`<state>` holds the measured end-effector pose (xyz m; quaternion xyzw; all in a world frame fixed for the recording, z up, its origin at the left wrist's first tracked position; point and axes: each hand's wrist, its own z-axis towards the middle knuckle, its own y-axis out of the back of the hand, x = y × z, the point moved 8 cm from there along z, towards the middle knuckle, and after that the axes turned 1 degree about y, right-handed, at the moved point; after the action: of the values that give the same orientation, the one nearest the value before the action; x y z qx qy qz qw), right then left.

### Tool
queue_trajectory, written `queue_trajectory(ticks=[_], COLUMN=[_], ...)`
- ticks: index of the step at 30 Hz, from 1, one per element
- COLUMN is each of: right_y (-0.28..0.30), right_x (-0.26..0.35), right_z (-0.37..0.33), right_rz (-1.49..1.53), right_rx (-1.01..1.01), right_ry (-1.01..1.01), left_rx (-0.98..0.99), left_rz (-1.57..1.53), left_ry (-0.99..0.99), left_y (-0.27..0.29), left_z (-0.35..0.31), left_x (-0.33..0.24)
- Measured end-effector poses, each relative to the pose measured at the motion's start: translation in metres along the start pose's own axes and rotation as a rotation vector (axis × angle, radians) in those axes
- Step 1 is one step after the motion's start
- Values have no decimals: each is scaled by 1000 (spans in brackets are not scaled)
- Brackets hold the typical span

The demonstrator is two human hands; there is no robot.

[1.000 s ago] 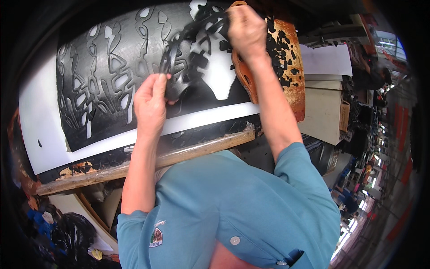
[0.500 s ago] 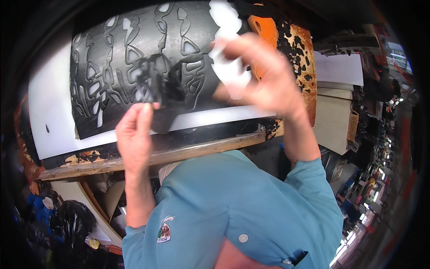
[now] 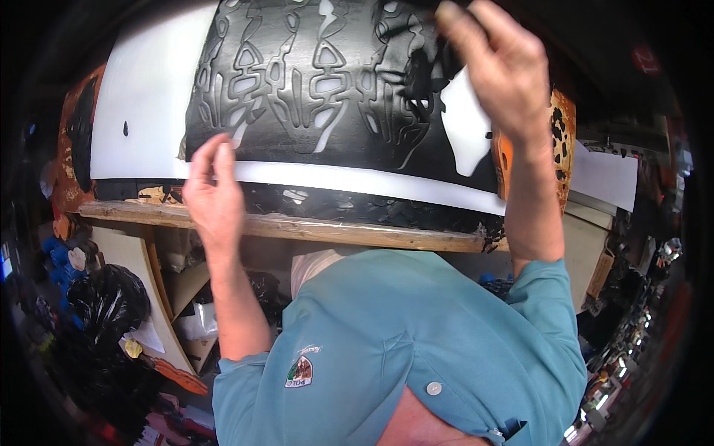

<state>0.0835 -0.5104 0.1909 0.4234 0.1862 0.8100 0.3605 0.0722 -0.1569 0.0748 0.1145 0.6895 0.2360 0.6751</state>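
Note:
A black, rubbery-looking sheet (image 3: pixel 290 137) with cut-out shapes lies over white backing, which shows through its openings. Near the sheet's lower left corner is my left hand (image 3: pixel 212 197), thumb and fingertips drawn together; what they pinch, if anything, does not show. Raised at the far right, my right hand (image 3: pixel 513 78) has its fingers curled in, somewhat blurred, with something dark between them. Left of that hand, a loose, dark cut strip (image 3: pixel 418 74) stands up from the sheet. A white jagged piece (image 3: pixel 462 126) sits below the right hand's fingers.
White backing (image 3: pixel 145 104) extends left of the black sheet, with a small black scrap (image 3: pixel 126 128) on it. An orange piece (image 3: pixel 503 167) sits by my right wrist. The bench has a wooden front edge (image 3: pixel 312 227); a black plastic bag (image 3: pixel 111 301) is below left.
The view has shifted, with the sheet now farther right. My left hand has come away from the dark strip toward the sheet's left corner. My right hand, spread before, is raised and curled.

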Motion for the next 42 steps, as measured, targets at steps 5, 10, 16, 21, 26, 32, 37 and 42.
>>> queue_trajectory(ticks=[5,10,16,21,26,32,37,42], right_y=[-11,-149,-260,-261,-261,-262,-260,-263], right_x=[28,91,90,92,108,96,95,79], right_z=[66,39,-26,-24,-29,-30,-33,-30], right_rz=[553,-33,79,98,121,293,292,380], right_rx=[-299,-164,233,250,293,303,341,284], right_ry=[78,540,322,204,194,213,235,14], left_rx=[-50,70,353,450,399,401,368,370], left_rz=[175,42,-374,-486,-687,-557,-673,-903], left_ry=[-12,89,293,359,395,358,375,339], left_y=[53,57,27,23,12,20,17,9], left_z=[45,68,83,85,83,79,76,73], left_x=[44,58,60,64,58,64,66,62])
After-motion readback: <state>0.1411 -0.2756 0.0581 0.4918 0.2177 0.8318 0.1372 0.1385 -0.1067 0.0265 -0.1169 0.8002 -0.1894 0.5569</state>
